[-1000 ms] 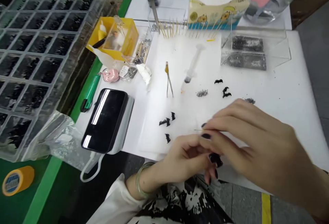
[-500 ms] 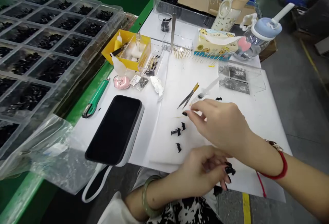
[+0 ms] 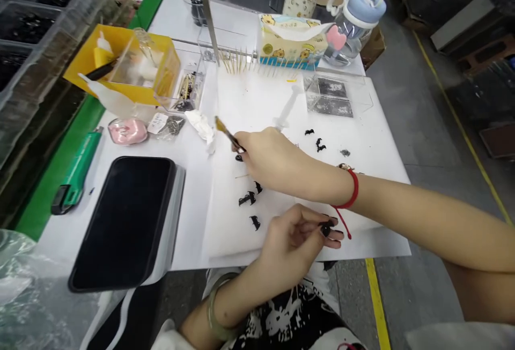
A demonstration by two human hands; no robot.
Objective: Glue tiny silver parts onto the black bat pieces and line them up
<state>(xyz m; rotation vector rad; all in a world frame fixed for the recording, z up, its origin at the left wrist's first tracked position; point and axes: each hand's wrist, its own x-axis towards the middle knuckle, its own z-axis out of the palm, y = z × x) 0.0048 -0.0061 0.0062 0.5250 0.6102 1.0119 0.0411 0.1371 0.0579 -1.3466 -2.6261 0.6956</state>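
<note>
Head view: the tweezers point(image 3: 226, 132) jut out from the right hand point(image 3: 263, 157).

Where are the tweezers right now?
Head view, just left of centre: the tweezers are held in the right hand, yellowish end pointing up and left, just right of the crumpled white tissue.

1. We look through one camera worn on the head, above the near edge of the worktop point(image 3: 249, 98).
2. We face forward and down, across it toward the far edge.
3. We are near, with the left hand point(image 3: 288, 243) and the right hand point(image 3: 267, 158) around mid-view.
4. Past the right edge we also see floor point(image 3: 406, 114).
</note>
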